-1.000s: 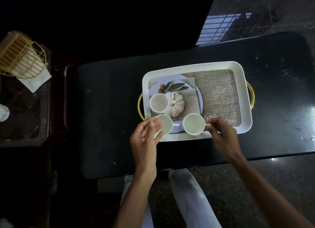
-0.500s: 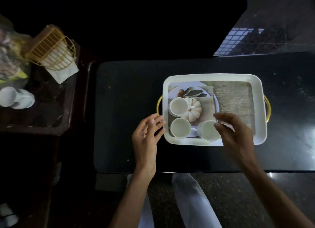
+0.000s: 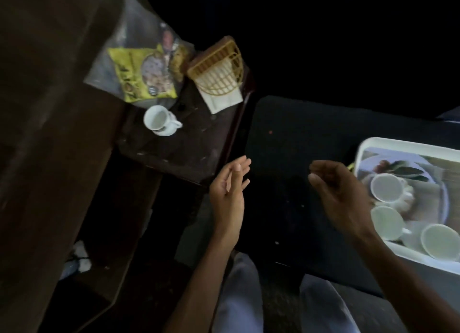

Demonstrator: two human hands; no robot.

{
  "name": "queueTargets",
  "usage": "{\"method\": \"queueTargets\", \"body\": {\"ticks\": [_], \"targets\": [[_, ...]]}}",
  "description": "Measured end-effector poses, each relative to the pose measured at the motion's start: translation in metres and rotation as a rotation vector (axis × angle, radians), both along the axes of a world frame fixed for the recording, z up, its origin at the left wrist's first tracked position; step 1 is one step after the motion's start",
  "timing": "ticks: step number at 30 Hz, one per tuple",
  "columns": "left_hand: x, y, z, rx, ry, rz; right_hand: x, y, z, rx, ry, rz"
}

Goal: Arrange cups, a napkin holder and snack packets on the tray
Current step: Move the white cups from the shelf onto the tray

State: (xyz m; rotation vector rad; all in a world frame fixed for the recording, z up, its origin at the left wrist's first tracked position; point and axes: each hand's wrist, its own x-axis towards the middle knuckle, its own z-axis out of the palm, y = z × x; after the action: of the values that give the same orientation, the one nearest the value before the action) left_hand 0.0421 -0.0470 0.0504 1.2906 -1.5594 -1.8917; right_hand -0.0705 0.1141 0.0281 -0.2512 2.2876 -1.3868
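The white tray (image 3: 378, 143) lies at the right edge of the dark table, holding three white cups (image 3: 386, 187) along its near-left side. A fourth white cup (image 3: 159, 120) stands on the small wooden side table at the left. Behind that cup are a yellow snack packet (image 3: 139, 76) in a clear bag and a yellow wire napkin holder (image 3: 219, 68) with white napkins. My left hand (image 3: 229, 190) hovers open, empty, near the side table's corner. My right hand (image 3: 341, 195) hangs loosely curled and empty, just left of the tray.
The wooden side table (image 3: 179, 153) abuts the dark table (image 3: 286, 138) on the left. A dark wooden surface (image 3: 49, 133) fills the far left. My light trouser legs (image 3: 239, 295) show below. Crumpled items (image 3: 79, 258) lie on the floor.
The view has swung left, so the tray is now at the right edge. My right hand has let go of the cup and left the tray. Both hands have moved left, empty.
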Motion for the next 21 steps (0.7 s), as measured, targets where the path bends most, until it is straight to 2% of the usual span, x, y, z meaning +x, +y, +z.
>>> {"method": "queueTargets", "body": {"ticks": [12,21], "targets": [[0.049,-0.184,-0.008,-0.224,0.004,0.210,0.029,-0.206,-0.006,-0.082,-0.029,0.181],[0.038,-0.245,-0.030,-0.240,-0.090,0.171,0.039,-0.284,-0.023,-0.050,-0.041,0.210]]}}
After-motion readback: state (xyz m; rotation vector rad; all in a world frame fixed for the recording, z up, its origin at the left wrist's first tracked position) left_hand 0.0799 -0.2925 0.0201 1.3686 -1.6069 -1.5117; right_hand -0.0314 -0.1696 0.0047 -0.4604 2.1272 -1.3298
